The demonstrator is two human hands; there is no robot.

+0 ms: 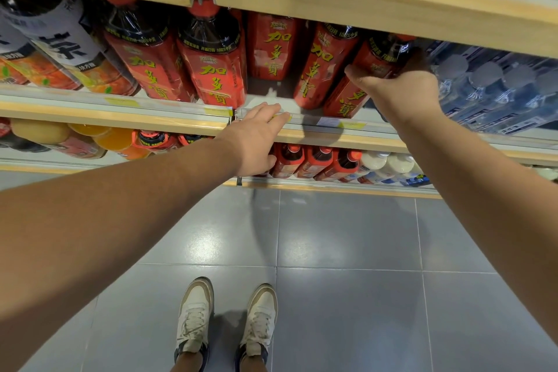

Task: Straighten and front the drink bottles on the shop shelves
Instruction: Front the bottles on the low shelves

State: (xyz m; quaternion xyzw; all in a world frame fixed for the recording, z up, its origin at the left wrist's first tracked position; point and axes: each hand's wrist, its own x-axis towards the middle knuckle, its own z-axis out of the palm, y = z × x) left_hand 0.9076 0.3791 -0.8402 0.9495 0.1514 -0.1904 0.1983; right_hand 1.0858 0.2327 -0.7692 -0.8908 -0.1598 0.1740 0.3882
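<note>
Several large red-labelled tea bottles stand in a row on the middle shelf [181, 118]. My right hand [398, 87] is wrapped round the rightmost red bottle [350, 100], which leans to the left. Beside it stands another red bottle [320, 69], and one red bottle [273, 48] sits further back, leaving a gap at the shelf front. Two more red bottles [211, 69] stand left of the gap. My left hand [256, 136] lies flat and open on the shelf's front rail, below the gap, holding nothing.
Dark bottles with white labels [57, 36] stand at the left, shrink-wrapped water packs [498, 90] at the right. The lower shelf holds small red bottles [317, 160], orange drinks [108, 139] and white bottles [389, 163]. An upper shelf edge [362, 0] overhangs. Grey tiled floor lies below.
</note>
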